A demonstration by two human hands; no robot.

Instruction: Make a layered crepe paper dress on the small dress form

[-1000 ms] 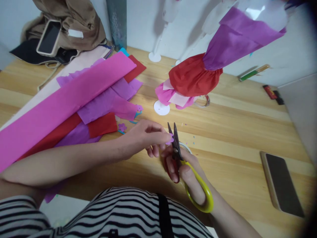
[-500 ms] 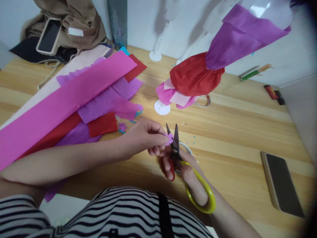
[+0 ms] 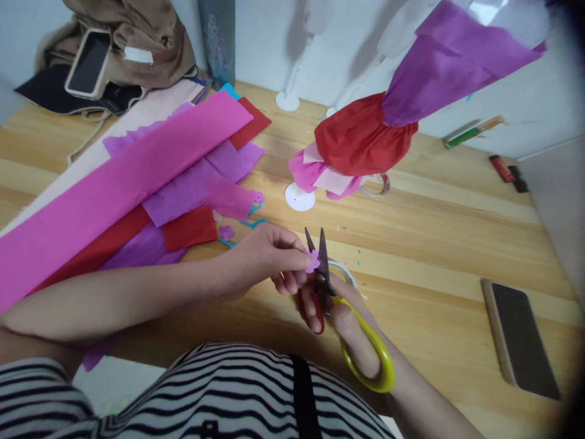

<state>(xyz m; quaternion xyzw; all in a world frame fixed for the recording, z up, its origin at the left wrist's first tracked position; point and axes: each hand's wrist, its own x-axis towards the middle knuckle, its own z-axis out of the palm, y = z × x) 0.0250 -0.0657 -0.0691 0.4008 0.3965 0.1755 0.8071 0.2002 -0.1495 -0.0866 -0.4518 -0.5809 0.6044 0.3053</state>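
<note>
Between the thumb and fingers of my left hand (image 3: pixel 278 259) is a small purple paper flower (image 3: pixel 312 261), partly hidden by the fingertips. My right hand (image 3: pixel 350 326) grips scissors (image 3: pixel 322 277) with dark blades and yellow and red handles, thumb through the yellow loop. The blades stand slightly apart, right beside the flower's edge. Two more purple flower cutouts lie left of my left hand, one flower (image 3: pixel 226 233) near a red paper piece (image 3: pixel 191 229). A roll of tape (image 3: pixel 343 270) is partly hidden behind my right hand.
Pink crepe paper (image 3: pixel 123 189) and other coloured sheets cover the table's left. A stand (image 3: pixel 300 197) bears a purple and red paper dress (image 3: pixel 365 137). A phone (image 3: pixel 521 338) lies right; a brown bag (image 3: pixel 150 42) with another phone (image 3: pixel 89 64) sits back left. Tiny scraps dot the wood.
The purple flower has turned slightly in my left fingers, and more of its petals show. The scissors have shifted a little to the left, their blades still apart.
</note>
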